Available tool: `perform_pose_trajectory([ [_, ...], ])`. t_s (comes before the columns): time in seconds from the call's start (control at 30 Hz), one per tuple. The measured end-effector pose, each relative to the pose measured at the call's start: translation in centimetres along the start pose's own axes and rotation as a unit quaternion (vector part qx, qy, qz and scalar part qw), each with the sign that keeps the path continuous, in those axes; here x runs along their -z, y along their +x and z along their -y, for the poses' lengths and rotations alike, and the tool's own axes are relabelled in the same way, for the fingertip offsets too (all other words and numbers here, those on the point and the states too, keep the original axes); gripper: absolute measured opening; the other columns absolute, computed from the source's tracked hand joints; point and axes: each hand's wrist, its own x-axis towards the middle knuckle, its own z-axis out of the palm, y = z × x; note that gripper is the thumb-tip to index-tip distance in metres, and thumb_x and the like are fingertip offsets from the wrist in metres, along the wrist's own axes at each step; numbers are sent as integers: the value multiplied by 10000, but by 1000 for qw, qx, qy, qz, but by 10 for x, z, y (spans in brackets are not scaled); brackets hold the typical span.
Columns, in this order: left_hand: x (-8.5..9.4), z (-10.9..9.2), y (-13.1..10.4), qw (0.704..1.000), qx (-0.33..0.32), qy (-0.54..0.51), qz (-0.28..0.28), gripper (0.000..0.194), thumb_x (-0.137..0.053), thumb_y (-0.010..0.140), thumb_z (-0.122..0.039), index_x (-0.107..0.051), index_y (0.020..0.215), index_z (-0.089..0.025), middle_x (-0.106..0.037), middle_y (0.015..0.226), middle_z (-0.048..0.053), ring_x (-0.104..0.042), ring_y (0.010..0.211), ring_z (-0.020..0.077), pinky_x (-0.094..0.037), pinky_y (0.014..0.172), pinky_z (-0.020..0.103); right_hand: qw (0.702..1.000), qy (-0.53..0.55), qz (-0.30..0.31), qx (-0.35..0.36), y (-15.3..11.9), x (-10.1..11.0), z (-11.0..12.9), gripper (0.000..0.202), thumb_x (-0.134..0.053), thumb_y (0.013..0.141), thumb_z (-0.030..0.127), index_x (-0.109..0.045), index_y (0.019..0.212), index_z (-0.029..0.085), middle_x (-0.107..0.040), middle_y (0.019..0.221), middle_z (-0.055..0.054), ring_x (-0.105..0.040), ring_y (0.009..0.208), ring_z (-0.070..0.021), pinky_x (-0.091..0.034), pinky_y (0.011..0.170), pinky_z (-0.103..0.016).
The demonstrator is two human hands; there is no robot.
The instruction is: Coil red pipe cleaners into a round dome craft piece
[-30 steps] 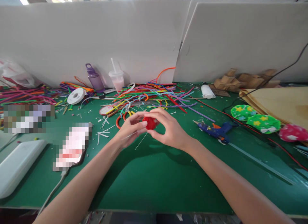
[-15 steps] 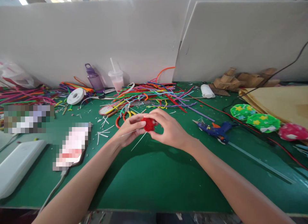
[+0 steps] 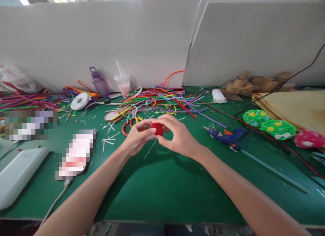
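Between my two hands, above the green table, is a small fuzzy red piece (image 3: 157, 129), seemingly of pipe cleaner. My left hand (image 3: 138, 137) pinches its left side, with the thumb lying across the front. My right hand (image 3: 177, 134) curves around the right side, fingertips on its top and thumb at its lower edge. Thin pale wires (image 3: 150, 148) stick out below the piece, down and to the left. Just behind my left hand lie scissors (image 3: 125, 128) with orange handles, partly hidden by it.
Behind my hands spreads a pile of coloured pipe cleaners (image 3: 162, 99). A blue glue gun (image 3: 228, 138) lies right, near green felt pieces (image 3: 278, 128). Left are a phone (image 3: 77, 153) and a white power bank (image 3: 21, 175). A drink cup (image 3: 123, 84) and purple bottle (image 3: 100, 83) stand behind.
The red piece has turned a little and shifted slightly right and up in my fingers. The wires below it have moved right. Both hands keep their hold.
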Motion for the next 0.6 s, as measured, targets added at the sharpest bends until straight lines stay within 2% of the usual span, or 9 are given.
perform_pose_trajectory([
  [0.23,-2,-1,-1,1000,-3,3,1,300,-820,626,-201,-734,913,-217,-710,924,18,-674,807,148,-552,692,225,1000,-13,-6,7,-1,0,0,400,-571,803,144,-523,1183,263,-564,1181,-70,-549,1105,-217,-495,929,-418],
  [0.33,-2,-5,-1,999,-14,-3,39,379,-804,644,-211,-720,1013,-238,-695,1094,41,-661,975,197,-538,806,265,999,-33,-20,16,0,0,-1,391,-569,809,137,-511,1177,254,-565,1201,-76,-525,1152,-228,-471,975,-442],
  [0.47,2,-9,0,994,-24,-24,101,524,-724,702,-172,-635,1205,-291,-562,1361,38,-575,1172,247,-488,934,327,997,-41,-56,42,1,-1,-2,422,-544,800,95,-477,1184,258,-568,1183,-75,-529,1153,-229,-467,979,-460],
  [0.6,5,-8,2,997,-11,-38,69,437,-643,753,-119,-652,1168,-255,-614,1281,34,-586,1132,215,-489,920,315,994,-67,-63,67,0,-1,-4,443,-542,777,71,-463,1181,235,-568,1146,-87,-541,1127,-231,-482,961,-443],
])
